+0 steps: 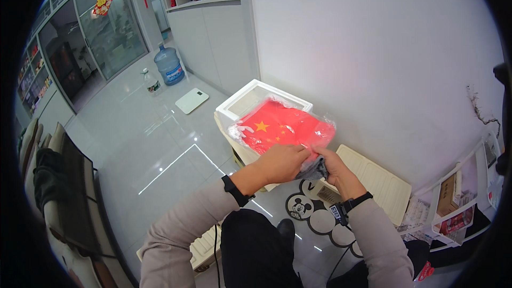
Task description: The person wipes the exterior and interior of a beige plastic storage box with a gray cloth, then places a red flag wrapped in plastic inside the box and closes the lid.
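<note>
Both my hands meet at the near end of a clear plastic bag. A red flag with yellow stars shows in or under the plastic. My left hand grips the bag's near edge with bent fingers. Close beside it, my right hand pinches the same end between thumb and fingers. A bunched grey cloth hangs between the hands; whether it is inside the bag is unclear. White crumpled material, perhaps a glove, lies at the bag's left end. Behind the bag stands a white foam box on a cream surface.
A cream folding stool and a white shelf rack stand right. A Mickey Mouse mat lies on the floor. Beyond are a flat scale, a plastic bottle and a blue water jug. A sofa lines the left.
</note>
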A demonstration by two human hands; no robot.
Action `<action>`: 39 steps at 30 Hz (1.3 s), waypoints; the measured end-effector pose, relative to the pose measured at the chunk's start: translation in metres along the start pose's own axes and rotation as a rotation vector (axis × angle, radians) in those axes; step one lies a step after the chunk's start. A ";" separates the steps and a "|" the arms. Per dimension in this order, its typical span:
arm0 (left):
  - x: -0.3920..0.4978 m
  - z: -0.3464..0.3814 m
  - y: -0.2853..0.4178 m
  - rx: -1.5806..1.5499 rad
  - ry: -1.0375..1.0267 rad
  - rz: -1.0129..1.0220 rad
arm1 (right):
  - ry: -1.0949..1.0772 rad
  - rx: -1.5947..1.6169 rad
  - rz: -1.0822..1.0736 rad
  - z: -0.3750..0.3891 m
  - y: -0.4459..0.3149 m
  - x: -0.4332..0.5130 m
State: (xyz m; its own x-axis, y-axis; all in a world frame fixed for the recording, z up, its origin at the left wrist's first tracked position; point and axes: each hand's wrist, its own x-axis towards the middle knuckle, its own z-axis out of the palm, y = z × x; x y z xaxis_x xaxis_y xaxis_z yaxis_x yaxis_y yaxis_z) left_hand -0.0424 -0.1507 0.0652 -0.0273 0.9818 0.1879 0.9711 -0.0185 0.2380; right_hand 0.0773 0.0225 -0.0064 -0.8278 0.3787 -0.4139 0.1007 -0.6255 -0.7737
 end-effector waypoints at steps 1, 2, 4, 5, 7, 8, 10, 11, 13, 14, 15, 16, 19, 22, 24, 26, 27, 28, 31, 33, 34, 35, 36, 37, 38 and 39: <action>-0.003 0.000 -0.003 -0.052 0.011 -0.008 | 0.046 -0.080 0.010 0.001 0.002 0.004; -0.006 0.000 -0.007 -0.123 0.090 0.010 | 0.045 -0.142 0.018 0.002 0.003 0.006; -0.014 -0.003 -0.028 -0.250 0.280 0.076 | 0.027 -0.177 0.002 -0.002 0.005 0.004; -0.019 -0.010 -0.052 -0.415 0.357 -0.106 | 0.012 -0.146 -0.018 -0.005 0.005 0.000; -0.028 -0.021 -0.107 -0.656 0.755 -0.411 | 0.005 -0.121 -0.050 -0.015 0.005 -0.011; -0.034 -0.030 -0.141 -0.406 0.919 -0.531 | 0.009 -0.133 -0.066 -0.022 0.004 -0.017; -0.050 -0.028 -0.193 -0.345 1.015 -0.843 | 0.000 -0.130 -0.087 -0.035 0.001 -0.029; -0.055 -0.020 -0.212 -0.345 0.958 -0.914 | -0.001 -0.129 -0.097 -0.042 0.000 -0.034; -0.062 -0.004 -0.244 -0.365 0.822 -1.115 | -0.008 -0.119 -0.121 -0.052 -0.002 -0.042; -0.063 0.004 -0.256 -0.466 0.791 -1.161 | 0.010 -0.111 -0.097 -0.057 -0.003 -0.046; -0.062 0.012 -0.266 -0.499 0.800 -1.177 | 0.007 -0.132 -0.090 -0.059 -0.003 -0.047; -0.058 0.020 -0.273 -0.534 0.809 -1.203 | 0.005 -0.142 -0.090 -0.062 -0.004 -0.049; -0.049 0.030 -0.289 -0.768 0.747 -1.191 | 0.018 -0.153 -0.106 -0.065 -0.006 -0.053; -0.045 0.035 -0.294 -0.913 0.774 -1.205 | 0.001 -0.140 -0.172 -0.067 -0.010 -0.061; -0.044 0.037 -0.293 -0.939 0.815 -1.216 | 0.001 -0.131 -0.209 -0.069 -0.013 -0.069; -0.045 0.038 -0.291 -0.950 0.838 -1.197 | 0.027 -0.127 -0.233 -0.072 -0.017 -0.077; -0.045 0.038 -0.291 -0.940 0.862 -1.177 | 0.024 -0.127 -0.243 -0.072 -0.019 -0.080; -0.045 0.038 -0.290 -0.931 0.888 -1.156 | 0.026 -0.126 -0.256 -0.073 -0.021 -0.083; -0.044 0.036 -0.290 -0.898 0.962 -1.113 | 0.030 -0.124 -0.293 -0.074 -0.028 -0.089; -0.043 0.036 -0.287 -0.886 0.984 -1.094 | 0.025 -0.135 -0.314 -0.074 -0.034 -0.091; -0.044 0.035 -0.286 -0.893 0.975 -1.086 | 0.026 -0.147 -0.321 -0.072 -0.037 -0.092; -0.043 0.035 -0.283 -0.900 0.963 -1.079 | 0.045 -0.161 -0.329 -0.073 -0.040 -0.093; -0.044 0.034 -0.282 -0.913 0.943 -1.093 | 0.030 -0.166 -0.337 -0.072 -0.043 -0.093; -0.045 0.032 -0.279 -0.925 0.924 -1.110 | 0.028 -0.173 -0.345 -0.073 -0.045 -0.093; -0.046 0.031 -0.276 -0.937 0.906 -1.127 | 0.017 -0.179 -0.355 -0.072 -0.048 -0.093; -0.047 0.029 -0.274 -0.930 0.908 -1.149 | 0.030 -0.178 -0.359 -0.072 -0.050 -0.094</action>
State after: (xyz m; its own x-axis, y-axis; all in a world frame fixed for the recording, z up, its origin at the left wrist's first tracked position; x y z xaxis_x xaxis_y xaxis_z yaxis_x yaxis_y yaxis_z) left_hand -0.3001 -0.1866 -0.0370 -0.9807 0.1662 -0.1029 -0.0795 0.1417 0.9867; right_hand 0.1896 0.0676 0.0362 -0.8117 0.5729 -0.1135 -0.0962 -0.3228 -0.9416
